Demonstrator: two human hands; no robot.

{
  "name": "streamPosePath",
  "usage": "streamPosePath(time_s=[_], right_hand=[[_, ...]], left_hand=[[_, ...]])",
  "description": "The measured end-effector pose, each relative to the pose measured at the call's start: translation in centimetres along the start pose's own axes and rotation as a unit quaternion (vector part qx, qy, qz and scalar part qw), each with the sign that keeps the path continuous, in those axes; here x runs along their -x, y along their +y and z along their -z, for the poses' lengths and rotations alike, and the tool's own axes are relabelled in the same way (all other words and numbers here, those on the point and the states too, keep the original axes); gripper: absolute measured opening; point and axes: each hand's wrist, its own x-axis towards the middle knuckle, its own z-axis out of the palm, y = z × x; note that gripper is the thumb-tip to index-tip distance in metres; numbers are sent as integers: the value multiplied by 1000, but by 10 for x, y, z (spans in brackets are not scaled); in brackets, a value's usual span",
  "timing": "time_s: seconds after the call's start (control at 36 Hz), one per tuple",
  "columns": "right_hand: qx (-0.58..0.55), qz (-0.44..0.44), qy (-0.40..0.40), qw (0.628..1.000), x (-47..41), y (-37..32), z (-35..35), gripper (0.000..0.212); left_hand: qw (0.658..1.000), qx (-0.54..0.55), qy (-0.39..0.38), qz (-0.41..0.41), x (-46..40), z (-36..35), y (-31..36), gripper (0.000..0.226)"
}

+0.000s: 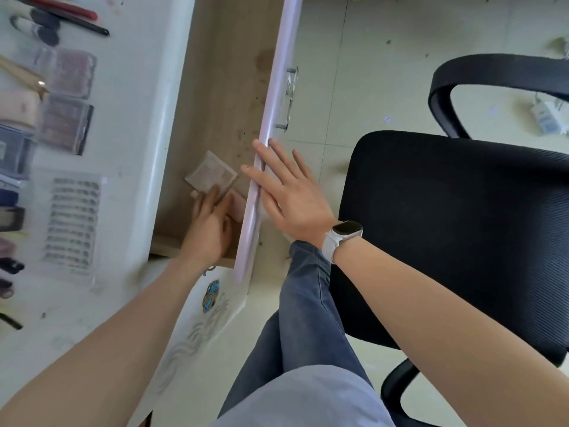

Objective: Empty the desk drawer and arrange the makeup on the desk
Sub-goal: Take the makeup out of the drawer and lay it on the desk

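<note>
1. No text, brand, number or sign can be read anywhere.
2. The small sachet [211, 174] in the drawer [215, 97], at about 9 o'clock of centre, carries printed blocks, too blurred to make out.

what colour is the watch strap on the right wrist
White watch strap, clearest in the head view.

Blurred table edge, covered drawer corner

The left hand [209, 226] hides most of a flat pink item [238, 208] in the wooden drawer [221, 97]; its grip cannot be told. Dark small makeup pieces [9, 266] on the white table [135, 87] are blurred and cut off at the left edge.
</note>
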Motion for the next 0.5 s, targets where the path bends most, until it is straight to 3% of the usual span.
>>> streamPosePath(time_s=[0.11,0.25,0.31,0.36,0.44,0.5], right_hand=[[23,-3,5,1000,0,-6,11,44],[120,7,110,987,-16,-19,20,22],[168,4,107,980,-29,-26,23,18],[227,12,34,973,-47,-33,25,21],[276,21,-166,946,-75,-42,21,30],[298,12,-235,925,-93,-43,13,34]], left_hand=[[1000,-23,-2,19,6,-2,1,49],[983,101,79,128,5,-1,18,47],[971,135,93,175,5,-2,22,53],[957,182,94,206,3,-4,22,60],[946,210,79,234,0,-7,20,65],[939,226,82,244,-1,-8,20,66]])
